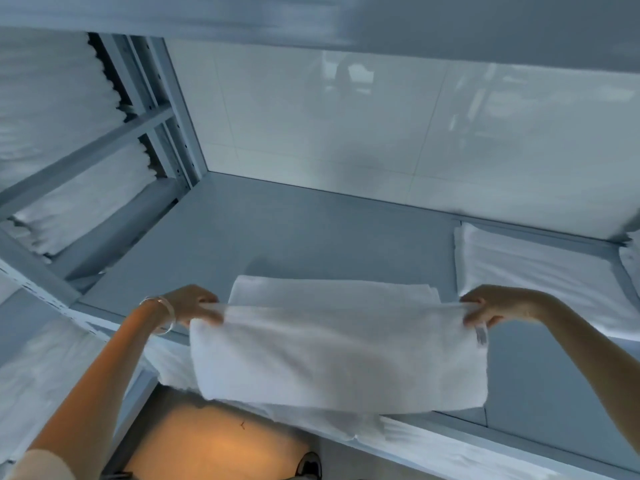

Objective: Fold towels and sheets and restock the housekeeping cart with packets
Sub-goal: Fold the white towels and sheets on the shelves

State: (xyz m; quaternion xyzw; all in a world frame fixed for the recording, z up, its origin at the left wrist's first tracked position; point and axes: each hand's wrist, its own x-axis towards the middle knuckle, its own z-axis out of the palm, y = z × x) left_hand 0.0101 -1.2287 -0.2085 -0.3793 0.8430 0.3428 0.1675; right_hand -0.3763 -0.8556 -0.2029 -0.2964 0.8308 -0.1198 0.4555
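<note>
Two hands are engaged on one white towel [339, 355], which is held stretched in the air just in front of the shelf edge; the left hand [194, 304] pinches the upper left corner, with a clear bangle [162, 315] on its wrist, and the right hand [491, 306] pinches the upper right corner, fingers curled over the hem. The towel hangs doubled, its lower fold falling below the shelf lip; blur along the top hem leaves it unclear whether one or several layers are pinched. Equal tension is to be applied at both corners so that the hem runs straight; the corners are best kept level, since a dropped corner would skew the next fold; the hanging layers should be aligned before the cloth is lowered.

Just beyond the held towel, a folded towel [329, 291] lies flat on the grey shelf [277, 237]; it is judged to be the base of the stack, so the held piece should be laid square upon it, edges matched. A second folded pile [540, 268] lies to the right on the same shelf, apart from the first; contact with it is to be avoided. Farther left, stacked linens [52, 109] fill the adjoining rack behind its metal frame [145, 123]; a tiled wall [381, 133] closes the rear. No cart or packets are visible.
</note>
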